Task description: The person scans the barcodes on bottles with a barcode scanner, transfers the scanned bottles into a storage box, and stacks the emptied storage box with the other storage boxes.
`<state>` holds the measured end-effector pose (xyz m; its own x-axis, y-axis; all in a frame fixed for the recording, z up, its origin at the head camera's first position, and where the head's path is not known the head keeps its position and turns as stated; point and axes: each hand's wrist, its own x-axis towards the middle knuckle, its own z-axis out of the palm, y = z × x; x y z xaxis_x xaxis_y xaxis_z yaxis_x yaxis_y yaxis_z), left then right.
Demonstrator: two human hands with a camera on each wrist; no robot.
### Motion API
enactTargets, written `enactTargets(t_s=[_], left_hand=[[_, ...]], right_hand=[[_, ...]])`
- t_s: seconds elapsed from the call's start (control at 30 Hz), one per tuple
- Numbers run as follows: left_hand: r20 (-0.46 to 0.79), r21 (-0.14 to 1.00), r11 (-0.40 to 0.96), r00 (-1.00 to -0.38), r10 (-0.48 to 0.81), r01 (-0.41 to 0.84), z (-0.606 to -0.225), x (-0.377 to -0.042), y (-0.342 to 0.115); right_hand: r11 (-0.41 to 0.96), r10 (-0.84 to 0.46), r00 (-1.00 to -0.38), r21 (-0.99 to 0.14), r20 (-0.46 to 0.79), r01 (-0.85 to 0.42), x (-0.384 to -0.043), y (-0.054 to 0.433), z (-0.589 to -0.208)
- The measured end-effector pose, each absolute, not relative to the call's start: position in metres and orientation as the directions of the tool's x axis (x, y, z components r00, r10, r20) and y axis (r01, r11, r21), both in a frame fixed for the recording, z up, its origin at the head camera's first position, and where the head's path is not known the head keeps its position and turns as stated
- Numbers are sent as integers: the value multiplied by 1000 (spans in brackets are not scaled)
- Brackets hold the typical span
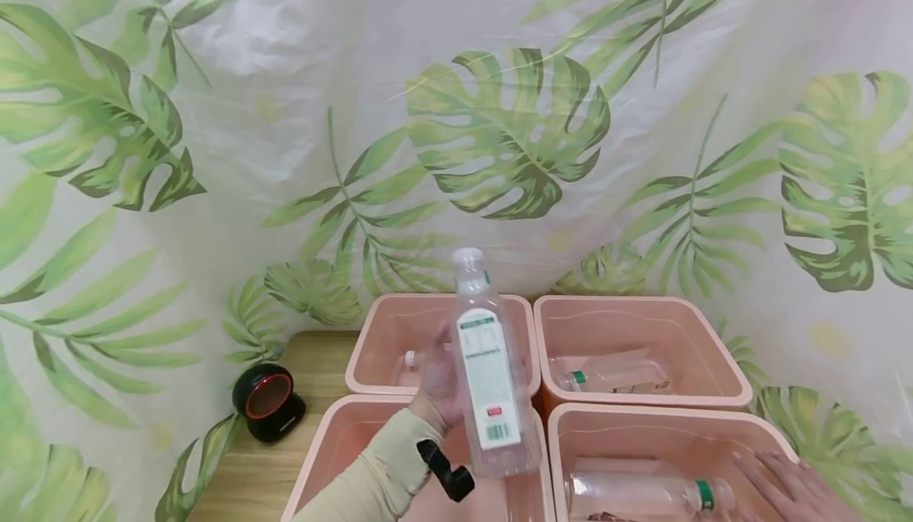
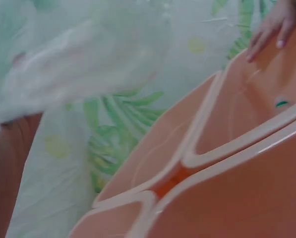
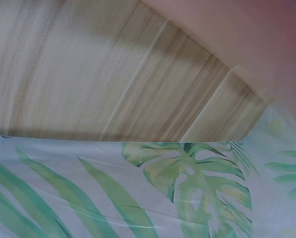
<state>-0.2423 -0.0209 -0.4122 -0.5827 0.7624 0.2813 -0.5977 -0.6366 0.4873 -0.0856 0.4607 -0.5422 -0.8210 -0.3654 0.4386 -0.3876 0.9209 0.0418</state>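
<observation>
In the head view my left hand (image 1: 438,383) grips a clear plastic bottle (image 1: 490,371) by its left side, holding it upright with a slight tilt above the pink bins. The bottle has a white cap and a long white label with green print; in the left wrist view the same bottle (image 2: 83,64) is blurred. My right hand (image 1: 795,490) is at the right rim of the front right bin (image 1: 663,413), its fingers extended and holding nothing. Inside that bin lies another clear bottle (image 1: 635,494) with a green band at its neck.
The back right bin (image 1: 642,308) holds a bottle (image 1: 620,371) on its side. A white-capped bottle (image 1: 409,360) shows partly in the back left bin (image 1: 367,340). Left of the front left bin (image 1: 321,443), a black round device (image 1: 267,403) stands on the wooden table (image 1: 250,482). Behind hangs a leaf-print curtain (image 1: 371,47).
</observation>
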Motion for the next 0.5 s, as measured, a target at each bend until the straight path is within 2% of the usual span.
enactTargets(t_s=[0.07,0.1,0.27,0.33,0.5], left_hand=[[239,549,-598,-576,782,-584,-416,-238,-15],[201,568,-588,-596,777,-575,-416,-235,-13],[54,591,-630,-754,654,-504,-414,-235,-16],[65,584,-664,-788,612,-468,-411,-237,-22],[158,605,-709,-818,553,-363,-405,-244,-43]], right_hand=[[919,-369,-808,48,459,-392,-84,461,-543],[920,-371,-810,57,455,-389,-83,462,-543],[917,-390,-832,82,395,-391,-86,465,-540],[919,-385,-844,76,374,-386,-86,466,-540],[910,-408,-840,85,358,-406,-86,470,-542]])
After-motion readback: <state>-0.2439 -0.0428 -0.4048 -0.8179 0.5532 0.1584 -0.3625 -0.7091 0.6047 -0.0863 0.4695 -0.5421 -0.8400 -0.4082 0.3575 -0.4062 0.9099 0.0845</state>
